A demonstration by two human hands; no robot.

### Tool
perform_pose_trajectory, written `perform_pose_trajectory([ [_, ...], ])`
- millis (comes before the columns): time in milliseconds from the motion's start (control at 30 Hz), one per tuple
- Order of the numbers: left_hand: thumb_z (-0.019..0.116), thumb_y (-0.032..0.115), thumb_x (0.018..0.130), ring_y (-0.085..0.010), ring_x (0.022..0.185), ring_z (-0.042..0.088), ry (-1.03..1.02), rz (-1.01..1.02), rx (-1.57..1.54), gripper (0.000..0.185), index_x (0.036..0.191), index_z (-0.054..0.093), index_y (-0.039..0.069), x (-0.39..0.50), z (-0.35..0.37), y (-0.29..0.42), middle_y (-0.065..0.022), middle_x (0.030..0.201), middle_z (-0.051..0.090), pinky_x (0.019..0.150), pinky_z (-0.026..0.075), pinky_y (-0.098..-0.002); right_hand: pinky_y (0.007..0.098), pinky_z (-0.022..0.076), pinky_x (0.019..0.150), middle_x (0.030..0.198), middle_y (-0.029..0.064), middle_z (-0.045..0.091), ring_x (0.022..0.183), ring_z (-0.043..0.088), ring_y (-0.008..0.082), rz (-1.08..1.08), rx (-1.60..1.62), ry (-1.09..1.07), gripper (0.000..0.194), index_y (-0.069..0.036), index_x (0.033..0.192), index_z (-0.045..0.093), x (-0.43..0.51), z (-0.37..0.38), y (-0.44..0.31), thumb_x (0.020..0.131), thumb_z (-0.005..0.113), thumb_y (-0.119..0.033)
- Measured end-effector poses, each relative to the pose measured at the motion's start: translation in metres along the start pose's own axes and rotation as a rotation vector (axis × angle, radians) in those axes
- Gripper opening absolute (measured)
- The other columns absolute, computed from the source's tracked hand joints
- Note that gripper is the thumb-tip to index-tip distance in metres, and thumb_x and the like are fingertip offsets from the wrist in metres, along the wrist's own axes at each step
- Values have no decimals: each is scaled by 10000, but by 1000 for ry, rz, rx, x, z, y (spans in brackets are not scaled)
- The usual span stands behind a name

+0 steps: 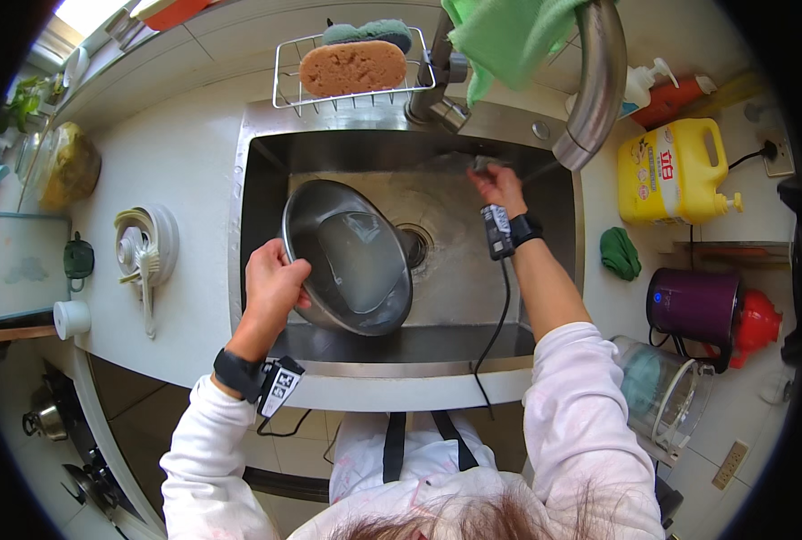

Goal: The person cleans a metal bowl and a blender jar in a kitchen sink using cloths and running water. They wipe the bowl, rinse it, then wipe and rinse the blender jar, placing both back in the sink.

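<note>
My left hand (274,278) grips the rim of a metal bowl (357,260), which is tilted in the left half of the stainless steel sink (468,290) and holds some cloudy liquid. Beside the bowl is the round drain (416,244). Near the sink's back wall, my right hand (499,185) has its fingers closed around a small greyish thing (489,163), too blurred to name. The curved metal faucet (593,94) reaches over the back right corner of the sink. Both wrists wear black straps with small devices.
Behind the sink, a wire rack (286,88) holds a brown sponge (354,69). A green cloth (509,40) hangs by the faucet. Stacked dishes with a brush (146,260) stand left; a yellow jug (671,172), green cloth and purple appliance (694,306) stand right. A cable hangs from the right wrist.
</note>
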State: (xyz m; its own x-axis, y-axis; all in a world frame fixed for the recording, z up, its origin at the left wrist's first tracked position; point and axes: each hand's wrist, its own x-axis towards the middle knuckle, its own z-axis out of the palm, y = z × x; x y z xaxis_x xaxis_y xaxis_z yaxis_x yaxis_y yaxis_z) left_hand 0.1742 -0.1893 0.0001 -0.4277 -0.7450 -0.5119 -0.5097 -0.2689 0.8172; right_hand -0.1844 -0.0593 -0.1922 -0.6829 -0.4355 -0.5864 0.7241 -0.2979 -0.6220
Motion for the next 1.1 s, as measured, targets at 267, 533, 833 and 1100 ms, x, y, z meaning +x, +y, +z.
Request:
perform_pose_trajectory([
  [267, 511, 8, 738, -81, 391, 463, 107, 103, -45, 19, 738, 493, 3, -29, -49, 21, -20, 590, 503, 344, 403, -201, 542, 441, 927, 851, 144, 571, 832, 595, 293, 292, 173, -366, 142, 25, 890, 510, -17, 153, 126, 768, 572, 62],
  [533, 523, 11, 770, -67, 423, 486, 124, 122, -240, 43, 811, 524, -2, -16, -53, 8, -27, 635, 543, 361, 420, -182, 451, 524, 820, 899, 172, 568, 859, 594, 323, 126, -84, -241, 137, 48, 918, 544, 26, 27, 51, 804, 578, -21],
  [833, 540, -5, 766, -94, 440, 525, 200, 83, -429, 107, 869, 509, -13, -27, -67, 2, -62, 682, 582, 354, 421, -181, 458, 534, 798, 919, 164, 570, 853, 596, 311, 91, -66, -99, 134, 59, 920, 511, 0, 55, 50, 792, 547, 61],
  [1100, 544, 69, 768, -66, 458, 492, 431, 220, -297, 257, 1006, 519, -25, -96, -139, 38, -57, 750, 592, 341, 340, -167, 363, 509, 734, 875, 116, 611, 805, 601, 227, 95, -244, -204, 149, 34, 893, 590, -31, 188, 172, 752, 638, 30],
])
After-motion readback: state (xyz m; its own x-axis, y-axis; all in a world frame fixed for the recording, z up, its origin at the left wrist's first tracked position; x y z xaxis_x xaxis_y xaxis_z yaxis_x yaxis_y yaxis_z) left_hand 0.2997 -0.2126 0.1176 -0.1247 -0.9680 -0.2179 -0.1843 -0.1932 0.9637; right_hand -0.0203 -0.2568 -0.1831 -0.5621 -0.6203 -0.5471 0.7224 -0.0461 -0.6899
